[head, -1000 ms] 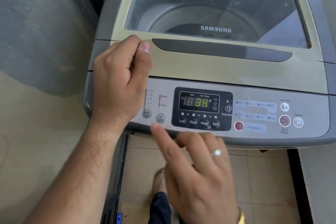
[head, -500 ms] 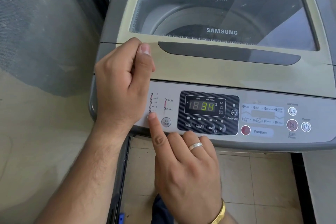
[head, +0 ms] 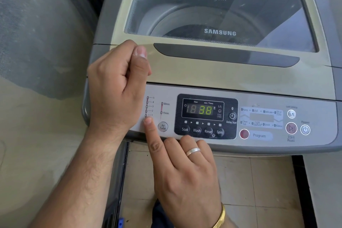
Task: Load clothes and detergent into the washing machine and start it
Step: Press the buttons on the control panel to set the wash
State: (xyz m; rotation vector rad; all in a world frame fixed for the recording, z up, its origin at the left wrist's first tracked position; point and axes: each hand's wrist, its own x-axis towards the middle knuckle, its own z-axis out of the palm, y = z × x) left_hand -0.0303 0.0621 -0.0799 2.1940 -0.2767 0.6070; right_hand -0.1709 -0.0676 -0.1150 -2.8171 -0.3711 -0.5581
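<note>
A grey top-load washing machine point(head: 231, 76) fills the view, its glass lid point(head: 222, 11) closed. The control panel point(head: 259, 98) runs along the front, and its display point(head: 203, 110) shows a green 38. My left hand point(head: 118, 87) rests as a loose fist on the machine's front left corner, holding nothing. My right hand point(head: 185, 177) points with the index finger, its tip on the panel just below the water level lights, where the button is hidden by my left hand. The other fingers are curled.
A grey wall point(head: 37, 24) stands close on the left. Beige floor tiles point(head: 259, 190) show below the machine's front edge. The Start/Pause button point(head: 291, 128) and the power button point(head: 305, 129) sit at the panel's right end.
My right index finger rose from below the panel onto the spot under the water level lights. The display went from 34 to 38. My left hand stayed put.
</note>
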